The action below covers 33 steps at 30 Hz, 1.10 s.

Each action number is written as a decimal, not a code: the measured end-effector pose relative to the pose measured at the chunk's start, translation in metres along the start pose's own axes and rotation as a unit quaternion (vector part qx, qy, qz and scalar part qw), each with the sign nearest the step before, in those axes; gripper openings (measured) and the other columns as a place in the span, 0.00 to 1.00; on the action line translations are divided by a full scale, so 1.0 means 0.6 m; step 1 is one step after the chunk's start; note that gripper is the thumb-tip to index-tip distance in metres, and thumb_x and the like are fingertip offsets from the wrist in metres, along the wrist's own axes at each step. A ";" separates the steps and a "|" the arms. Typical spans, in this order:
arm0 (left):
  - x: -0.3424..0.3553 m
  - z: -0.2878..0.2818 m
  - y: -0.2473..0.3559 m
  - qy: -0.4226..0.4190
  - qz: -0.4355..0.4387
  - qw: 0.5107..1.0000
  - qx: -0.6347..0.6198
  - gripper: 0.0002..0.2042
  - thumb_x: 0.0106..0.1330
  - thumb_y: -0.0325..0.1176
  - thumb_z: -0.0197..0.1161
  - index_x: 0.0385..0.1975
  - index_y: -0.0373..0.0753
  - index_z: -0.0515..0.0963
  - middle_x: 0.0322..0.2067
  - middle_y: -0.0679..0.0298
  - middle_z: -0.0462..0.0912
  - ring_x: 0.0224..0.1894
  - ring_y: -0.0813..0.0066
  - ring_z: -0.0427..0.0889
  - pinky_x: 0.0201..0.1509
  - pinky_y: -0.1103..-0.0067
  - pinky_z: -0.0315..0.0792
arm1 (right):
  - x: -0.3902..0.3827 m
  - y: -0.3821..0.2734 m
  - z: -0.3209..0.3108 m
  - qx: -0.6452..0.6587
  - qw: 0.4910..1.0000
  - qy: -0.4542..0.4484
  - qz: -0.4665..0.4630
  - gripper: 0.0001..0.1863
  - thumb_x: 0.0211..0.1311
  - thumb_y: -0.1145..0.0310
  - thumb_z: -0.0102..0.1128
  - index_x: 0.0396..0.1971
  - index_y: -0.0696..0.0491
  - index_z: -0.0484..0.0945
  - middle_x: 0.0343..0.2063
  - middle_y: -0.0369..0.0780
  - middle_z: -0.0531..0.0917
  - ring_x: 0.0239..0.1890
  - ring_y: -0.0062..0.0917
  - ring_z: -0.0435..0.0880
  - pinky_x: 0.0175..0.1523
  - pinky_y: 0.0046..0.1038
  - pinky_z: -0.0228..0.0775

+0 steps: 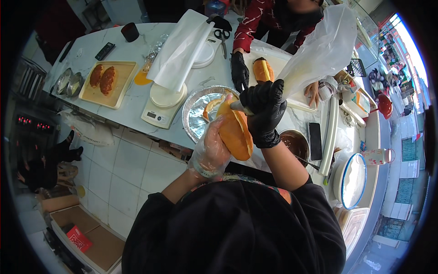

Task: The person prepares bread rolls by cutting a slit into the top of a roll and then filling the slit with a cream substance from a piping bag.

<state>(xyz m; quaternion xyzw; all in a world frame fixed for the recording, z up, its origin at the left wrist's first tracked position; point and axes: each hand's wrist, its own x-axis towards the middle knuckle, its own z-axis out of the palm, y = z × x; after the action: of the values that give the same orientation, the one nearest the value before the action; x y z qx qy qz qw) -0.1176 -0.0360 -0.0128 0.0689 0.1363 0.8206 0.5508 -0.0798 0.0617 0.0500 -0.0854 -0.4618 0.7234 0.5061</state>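
Note:
My left hand (212, 153), in a clear plastic glove, is closed round a golden bread roll (236, 132). The roll is slit along its length and held tilted. Gloved in black, my right hand (263, 107) grips the lower end of a big translucent piping bag (321, 45). Its nozzle (238, 106) points at the upper end of the roll; whether the tip is inside the slit I cannot tell. A round foil pan (194, 122) with bread pieces (211, 109) lies under the roll, partly hidden by it.
A co-worker's black-gloved hand (239, 71) is beside a tray holding a filled roll (263, 70). To the right are a bowl of brown sauce (295, 142) and a phone (314, 140). Left stand kitchen scales (159, 114) and a tray (119, 93) with two coated rolls.

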 end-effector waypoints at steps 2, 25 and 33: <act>-0.001 0.006 0.001 0.005 0.001 1.000 0.006 0.22 0.65 0.40 0.41 0.58 0.39 0.58 0.49 0.59 0.71 0.51 0.64 0.72 0.56 0.66 0.65 | 0.000 0.003 -0.004 -0.025 0.999 0.006 -0.018 0.25 0.65 0.50 0.41 0.11 0.48 0.56 0.08 0.31 0.55 0.10 0.17 0.52 0.20 0.23 0.47; 0.007 0.018 0.000 -0.016 -0.009 0.999 -0.032 0.26 0.66 0.38 0.40 0.64 0.44 0.48 0.53 0.60 0.67 0.54 0.68 0.68 0.59 0.71 0.62 | -0.007 -0.009 -0.013 -0.009 0.999 0.050 -0.017 0.28 0.64 0.48 0.41 0.08 0.48 0.55 0.07 0.32 0.56 0.10 0.20 0.53 0.20 0.25 0.50; 0.011 0.024 0.002 -0.020 0.019 1.000 -0.011 0.25 0.65 0.39 0.40 0.62 0.43 0.50 0.54 0.57 0.65 0.53 0.66 0.69 0.57 0.69 0.63 | -0.011 -0.017 -0.012 0.009 0.998 0.060 -0.014 0.27 0.65 0.50 0.41 0.07 0.46 0.54 0.05 0.30 0.53 0.08 0.18 0.50 0.19 0.24 0.48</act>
<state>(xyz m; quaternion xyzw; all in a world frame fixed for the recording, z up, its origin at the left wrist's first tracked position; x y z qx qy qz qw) -0.1171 -0.0284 0.0009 0.0818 0.1153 0.8305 0.5387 -0.0659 0.0614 0.0511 -0.1178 -0.4253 0.7138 0.5438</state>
